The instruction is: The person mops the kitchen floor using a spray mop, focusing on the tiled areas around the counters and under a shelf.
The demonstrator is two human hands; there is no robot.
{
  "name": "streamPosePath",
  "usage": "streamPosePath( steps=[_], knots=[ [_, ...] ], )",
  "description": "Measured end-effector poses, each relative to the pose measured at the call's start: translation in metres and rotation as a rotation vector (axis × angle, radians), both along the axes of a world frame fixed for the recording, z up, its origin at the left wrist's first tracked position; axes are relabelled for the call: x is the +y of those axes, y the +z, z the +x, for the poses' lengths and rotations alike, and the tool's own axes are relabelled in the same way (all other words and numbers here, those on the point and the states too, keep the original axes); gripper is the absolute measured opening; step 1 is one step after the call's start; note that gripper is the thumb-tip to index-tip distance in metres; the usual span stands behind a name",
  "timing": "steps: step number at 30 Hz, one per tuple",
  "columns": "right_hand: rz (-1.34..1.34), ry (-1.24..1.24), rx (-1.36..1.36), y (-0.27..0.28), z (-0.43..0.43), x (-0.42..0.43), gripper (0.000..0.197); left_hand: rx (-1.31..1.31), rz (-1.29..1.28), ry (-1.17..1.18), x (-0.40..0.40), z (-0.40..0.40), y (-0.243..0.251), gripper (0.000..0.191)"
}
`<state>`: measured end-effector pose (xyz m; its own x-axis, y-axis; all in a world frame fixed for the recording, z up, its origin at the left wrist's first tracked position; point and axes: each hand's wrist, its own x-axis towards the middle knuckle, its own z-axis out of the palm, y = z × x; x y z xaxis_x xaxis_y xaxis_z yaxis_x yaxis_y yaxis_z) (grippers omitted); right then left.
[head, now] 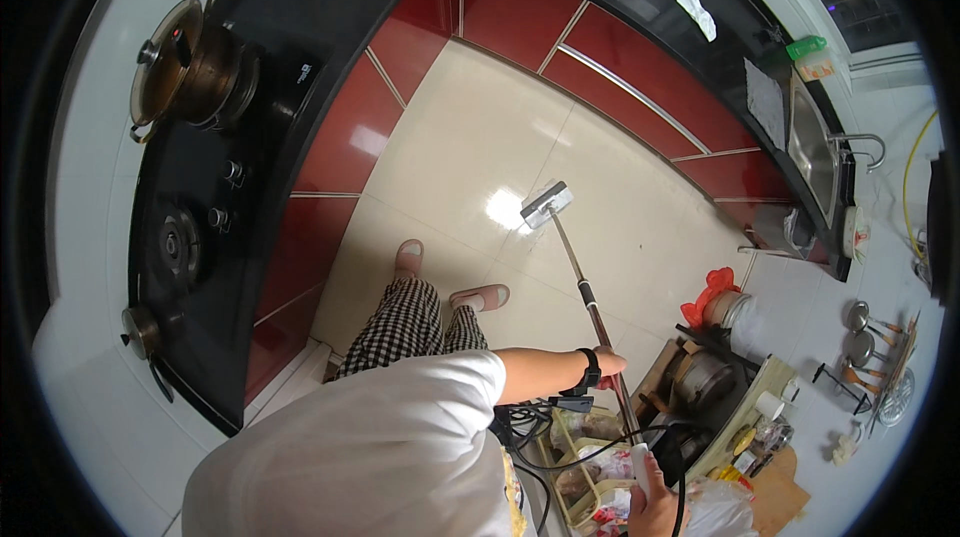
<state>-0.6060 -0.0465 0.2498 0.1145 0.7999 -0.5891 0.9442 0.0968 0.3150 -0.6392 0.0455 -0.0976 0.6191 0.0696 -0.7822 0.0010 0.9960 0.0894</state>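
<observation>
A flat mop (568,246) stretches across the floor at a slant, its grey-and-white head (546,205) lying on the beige tiles (465,139). Around the middle of the metal pole wraps my left hand (610,364), a black band on its wrist. My right hand (651,499) grips the white end of the handle at the bottom of the view. A black cable (592,460) loops past the pole near that hand. My feet in pink slippers (409,258) stand on the tiles, left of the mop head.
Red cabinets (337,139) border the floor under black counters. A lidded pot (180,76) stands on the gas stove at left. At right are a sink (814,147), a bin (780,228) and a red bag (712,295). A storage rack (577,481) stands near my right hand.
</observation>
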Motion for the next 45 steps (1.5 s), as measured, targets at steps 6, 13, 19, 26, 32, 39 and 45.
streamPosePath(
  steps=[6,13,19,26,32,39,45],
  knots=[
    [-0.145,-0.088,0.15,0.022,-0.054,0.054,0.04,0.033,0.043,0.262,0.017,-0.064,0.012,0.016],
    [0.072,0.006,0.599,-0.068,-0.078,0.096,0.036,0.309,0.044,0.554,0.06,-0.176,-0.059,0.008],
    [0.197,-0.309,1.463,-0.117,-0.103,0.136,0.037,0.452,0.055,0.828,0.106,-0.298,-0.075,0.007],
    [0.205,-0.53,2.104,-0.189,-0.114,0.139,0.027,0.377,0.057,0.657,0.119,-0.31,-0.064,0.007],
    [0.238,-0.69,2.347,-0.22,-0.089,0.157,0.022,0.457,0.016,0.452,0.132,-0.263,-0.079,0.005],
    [0.758,-0.95,2.177,-0.183,0.034,0.106,0.022,0.205,0.037,0.219,0.097,-0.108,-0.077,0.016],
    [0.951,-0.922,1.987,-0.109,0.129,0.065,0.024,0.022,0.009,0.041,0.069,0.054,-0.02,0.014]
  ],
)
